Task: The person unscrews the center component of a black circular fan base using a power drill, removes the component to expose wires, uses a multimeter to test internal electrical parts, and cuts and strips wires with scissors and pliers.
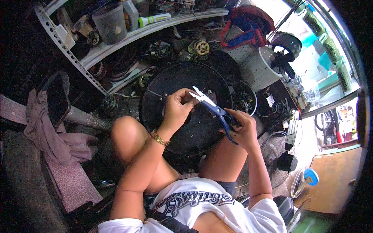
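My right hand (244,129) is wrapped round the blue handles of a pair of scissors (210,105). Its silver blades stand apart and point up and to the left. Close to the lower blade's tip, my left hand (179,105) is closed in a pinch, with a gold-coloured band on its wrist. Whatever the pinched fingers hold is too small to make out. Both hands are above a round black work surface (165,134) between my knees. A small metal piece (212,96) lies on it behind the blades.
Beyond the work surface is a cluttered shelf (132,37) with a clear plastic container (110,24) and a green-and-white flashlight (154,19). A white perforated tub (259,70) stands at the far right. Fan guards (274,159) are by my right arm; a grey cloth (58,136) hangs at left.
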Demonstrator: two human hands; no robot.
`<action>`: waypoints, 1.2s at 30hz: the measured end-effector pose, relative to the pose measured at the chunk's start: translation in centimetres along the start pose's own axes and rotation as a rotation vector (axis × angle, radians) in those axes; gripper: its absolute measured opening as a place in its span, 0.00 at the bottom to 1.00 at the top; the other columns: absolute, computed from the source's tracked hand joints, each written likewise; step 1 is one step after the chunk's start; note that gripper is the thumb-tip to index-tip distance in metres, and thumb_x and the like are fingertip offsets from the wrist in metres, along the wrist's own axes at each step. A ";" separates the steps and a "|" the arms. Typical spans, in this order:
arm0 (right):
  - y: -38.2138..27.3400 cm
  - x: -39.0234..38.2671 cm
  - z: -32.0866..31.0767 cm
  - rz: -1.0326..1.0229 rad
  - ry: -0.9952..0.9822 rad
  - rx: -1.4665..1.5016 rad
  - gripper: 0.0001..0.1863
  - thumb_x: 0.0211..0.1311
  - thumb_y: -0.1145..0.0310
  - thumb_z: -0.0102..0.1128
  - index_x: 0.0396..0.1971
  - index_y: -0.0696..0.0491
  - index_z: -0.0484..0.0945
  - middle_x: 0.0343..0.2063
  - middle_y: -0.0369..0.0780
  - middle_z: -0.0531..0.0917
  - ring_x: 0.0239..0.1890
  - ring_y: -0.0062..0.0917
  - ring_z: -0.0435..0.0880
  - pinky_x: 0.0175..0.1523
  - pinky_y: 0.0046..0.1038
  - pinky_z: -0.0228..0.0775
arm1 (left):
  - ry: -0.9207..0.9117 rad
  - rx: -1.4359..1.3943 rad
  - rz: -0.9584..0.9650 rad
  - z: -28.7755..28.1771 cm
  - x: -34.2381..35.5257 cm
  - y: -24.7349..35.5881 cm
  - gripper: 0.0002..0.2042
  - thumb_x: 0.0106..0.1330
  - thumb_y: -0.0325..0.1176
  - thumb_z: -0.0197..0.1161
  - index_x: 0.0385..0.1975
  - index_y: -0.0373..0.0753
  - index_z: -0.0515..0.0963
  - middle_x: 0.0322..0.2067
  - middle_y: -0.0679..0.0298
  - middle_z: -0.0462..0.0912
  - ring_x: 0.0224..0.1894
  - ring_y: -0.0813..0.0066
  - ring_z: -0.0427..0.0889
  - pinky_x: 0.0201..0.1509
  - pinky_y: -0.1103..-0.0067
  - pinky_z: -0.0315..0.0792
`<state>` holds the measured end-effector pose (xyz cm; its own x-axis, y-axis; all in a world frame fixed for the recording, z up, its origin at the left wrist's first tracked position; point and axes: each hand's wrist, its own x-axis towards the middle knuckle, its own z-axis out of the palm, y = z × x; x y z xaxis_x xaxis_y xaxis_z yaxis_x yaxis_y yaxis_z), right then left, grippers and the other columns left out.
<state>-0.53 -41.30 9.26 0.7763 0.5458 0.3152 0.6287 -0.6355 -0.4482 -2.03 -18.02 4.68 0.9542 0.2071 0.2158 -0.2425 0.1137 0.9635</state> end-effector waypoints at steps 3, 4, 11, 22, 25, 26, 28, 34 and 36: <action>-0.1 -0.1 -0.1 0.018 0.008 0.004 0.30 0.31 0.68 0.75 0.42 0.55 0.79 0.31 0.44 0.82 0.35 0.37 0.81 0.41 0.30 0.71 | -0.003 0.050 0.014 0.0 0.1 0.1 0.05 0.57 0.25 0.64 0.33 0.38 0.79 0.21 0.74 0.76 0.20 0.91 0.69 0.23 0.89 0.63; -0.1 -0.1 -0.1 0.018 0.007 0.007 0.30 0.31 0.68 0.75 0.42 0.55 0.79 0.31 0.44 0.82 0.35 0.37 0.81 0.41 0.30 0.71 | -0.005 0.068 0.024 -0.1 0.1 -0.1 0.05 0.58 0.25 0.63 0.33 0.38 0.79 0.21 0.74 0.75 0.20 0.91 0.69 0.23 0.89 0.63; 0.3 -0.3 0.0 0.004 0.026 0.015 0.29 0.31 0.67 0.75 0.42 0.55 0.79 0.29 0.44 0.81 0.32 0.36 0.81 0.39 0.30 0.71 | -0.036 0.044 0.066 -0.1 0.0 0.4 0.04 0.59 0.24 0.61 0.33 0.36 0.78 0.24 0.73 0.77 0.23 0.90 0.70 0.27 0.88 0.64; 0.7 -0.5 0.6 -0.072 0.068 -0.058 0.26 0.30 0.73 0.70 0.40 0.54 0.80 0.20 0.42 0.76 0.25 0.35 0.76 0.34 0.30 0.67 | -0.030 0.134 0.074 -0.3 0.0 -0.6 0.03 0.59 0.25 0.62 0.31 0.35 0.78 0.25 0.73 0.77 0.26 0.89 0.70 0.30 0.86 0.65; 1.1 -0.7 1.0 -0.048 0.096 -0.080 0.32 0.22 0.72 0.67 0.41 0.48 0.81 0.22 0.40 0.78 0.27 0.36 0.76 0.36 0.36 0.69 | -0.026 0.114 0.084 0.0 -0.1 0.0 0.03 0.60 0.27 0.62 0.31 0.36 0.78 0.22 0.75 0.75 0.22 0.91 0.67 0.24 0.88 0.61; 1.1 -0.7 1.0 -0.043 0.088 -0.090 0.31 0.22 0.72 0.68 0.41 0.48 0.81 0.22 0.40 0.78 0.27 0.36 0.76 0.36 0.35 0.69 | -0.026 0.115 0.084 0.1 -0.1 0.1 0.03 0.60 0.27 0.62 0.31 0.36 0.78 0.22 0.75 0.75 0.22 0.91 0.67 0.24 0.88 0.61; 1.0 -0.6 1.0 -0.039 0.079 -0.099 0.31 0.23 0.72 0.68 0.41 0.47 0.81 0.22 0.40 0.78 0.27 0.37 0.76 0.35 0.35 0.69 | -0.021 0.054 0.054 0.2 -0.2 0.2 0.03 0.61 0.28 0.62 0.31 0.37 0.78 0.19 0.76 0.73 0.18 0.92 0.64 0.20 0.88 0.57; 0.9 -0.5 1.0 -0.039 0.061 -0.098 0.32 0.23 0.72 0.68 0.42 0.48 0.80 0.23 0.40 0.78 0.28 0.36 0.76 0.34 0.33 0.70 | -0.019 0.075 0.049 -0.1 -0.2 0.0 0.02 0.62 0.27 0.60 0.33 0.37 0.78 0.20 0.75 0.76 0.18 0.92 0.65 0.19 0.88 0.58; 1.2 -0.5 1.3 -0.092 0.130 -0.143 0.32 0.24 0.72 0.69 0.43 0.47 0.80 0.24 0.40 0.78 0.28 0.35 0.76 0.34 0.33 0.70 | -0.017 0.072 0.024 0.0 -0.3 0.2 0.02 0.62 0.26 0.59 0.32 0.36 0.77 0.18 0.75 0.72 0.18 0.92 0.64 0.20 0.87 0.57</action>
<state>-0.23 -41.60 7.46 0.7086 0.5364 0.4584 0.6901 -0.6622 -0.2921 -2.35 -18.05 4.81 0.9511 0.1927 0.2413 -0.2530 0.0385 0.9667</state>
